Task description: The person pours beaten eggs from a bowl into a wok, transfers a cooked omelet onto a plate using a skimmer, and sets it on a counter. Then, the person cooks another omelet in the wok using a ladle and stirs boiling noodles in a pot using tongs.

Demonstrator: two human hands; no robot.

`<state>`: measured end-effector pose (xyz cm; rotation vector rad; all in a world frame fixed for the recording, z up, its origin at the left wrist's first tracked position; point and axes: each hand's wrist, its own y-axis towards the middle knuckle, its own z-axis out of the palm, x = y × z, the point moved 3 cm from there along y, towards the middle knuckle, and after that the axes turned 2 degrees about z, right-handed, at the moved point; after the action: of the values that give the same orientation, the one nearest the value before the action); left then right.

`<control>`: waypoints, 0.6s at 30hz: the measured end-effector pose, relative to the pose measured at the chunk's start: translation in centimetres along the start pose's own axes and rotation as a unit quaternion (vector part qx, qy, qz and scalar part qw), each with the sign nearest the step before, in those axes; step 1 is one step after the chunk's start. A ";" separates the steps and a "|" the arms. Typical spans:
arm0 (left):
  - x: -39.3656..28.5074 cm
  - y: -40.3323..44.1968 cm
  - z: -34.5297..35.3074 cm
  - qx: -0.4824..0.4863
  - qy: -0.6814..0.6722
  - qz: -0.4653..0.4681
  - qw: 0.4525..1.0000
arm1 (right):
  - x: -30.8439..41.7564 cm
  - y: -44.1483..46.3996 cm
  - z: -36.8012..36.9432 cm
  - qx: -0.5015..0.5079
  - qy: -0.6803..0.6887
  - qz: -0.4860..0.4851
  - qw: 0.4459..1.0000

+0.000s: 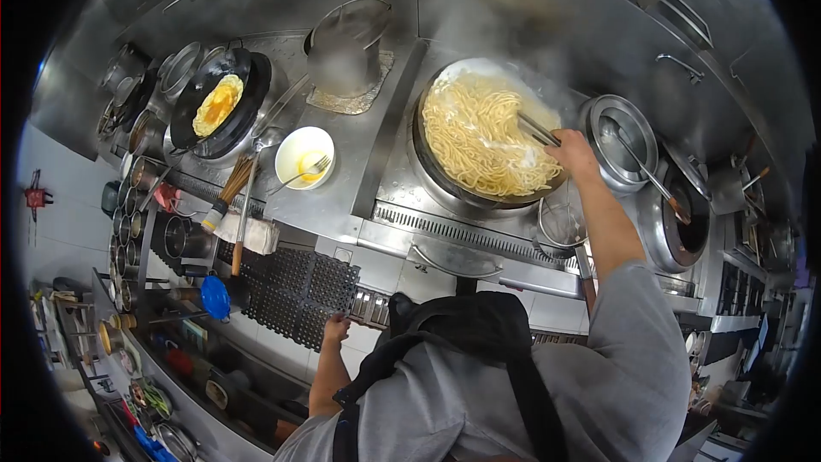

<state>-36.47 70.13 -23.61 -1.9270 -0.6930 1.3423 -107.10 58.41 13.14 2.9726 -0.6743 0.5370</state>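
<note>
My right hand (pixel 573 154) is closed around a pair of long chopsticks (pixel 537 128), whose tips are in the noodles. The pale yellow noodles (pixel 479 133) fill a large wok (pixel 419 141) with white, foamy, steaming liquid at its far edge. Low at my side, well away from the stove, hangs my left hand (pixel 338 327). Its fingers are curled, and I see nothing in them.
Left, a black pan (pixel 184 124) holds a cooked egg (pixel 219 106). Nearby are a white bowl (pixel 291 141) with a fork (pixel 312 169), a bamboo brush (pixel 229 190) and a steaming pot (pixel 344 64). A lidded-looking metal pot (pixel 637 133) with a ladle (pixel 637 154) stands right.
</note>
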 end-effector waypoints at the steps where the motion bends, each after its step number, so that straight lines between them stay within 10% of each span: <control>1: 0.8 -0.2 -1.1 0.008 0.042 -0.033 0.999 | 0.8 -0.5 -0.7 -0.004 -0.007 0.001 1.000; 12: 11.6 0.7 -2.7 0.083 0.233 -0.198 0.948 | 7.8 -9.2 -4.6 0.063 -0.232 -0.099 0.966; 14: 13.0 3.6 -1.9 0.124 0.215 -0.167 0.954 | 8.5 -11.6 -6.9 0.062 -0.255 -0.077 0.962; 16: 11.5 4.7 -0.3 0.219 0.585 0.196 0.756 | 8.1 -13.2 -8.3 0.061 -0.279 -0.058 0.957; 18: 8.6 4.4 0.1 0.177 0.361 0.044 0.915 | 6.4 -14.2 -9.8 0.052 -0.273 -0.055 0.959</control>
<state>-33.60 73.79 -32.07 -1.9571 0.0077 0.6412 -98.82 69.86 24.96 3.2458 -0.5064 -0.2835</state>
